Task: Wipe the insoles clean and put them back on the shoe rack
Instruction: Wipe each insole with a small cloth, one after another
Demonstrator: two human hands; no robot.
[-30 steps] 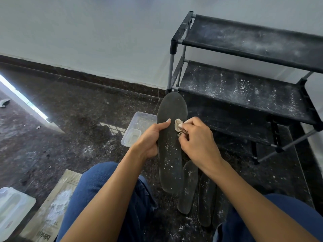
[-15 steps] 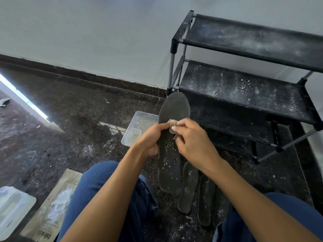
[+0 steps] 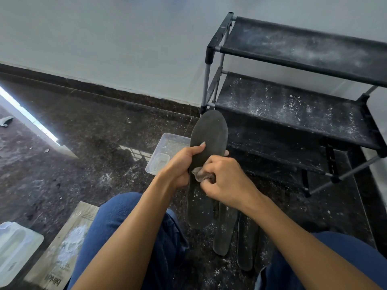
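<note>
A dark grey insole is held upright in front of me, its lower half speckled with white powder. My left hand grips its left edge, thumb across the face. My right hand pinches a small crumpled beige cloth against the insole's middle. Other dusty insoles lie on the floor below, between my knees. The black shoe rack stands to the right, its shelves dusted white.
A clear plastic tray sits on the dark floor just left of the insole. A brown paper bag with white powder and a white plastic lid lie at lower left. The wall runs behind.
My right hand has dragged the cloth down the insole from the upper part to its middle. My left thumb now lies higher than the cloth.
</note>
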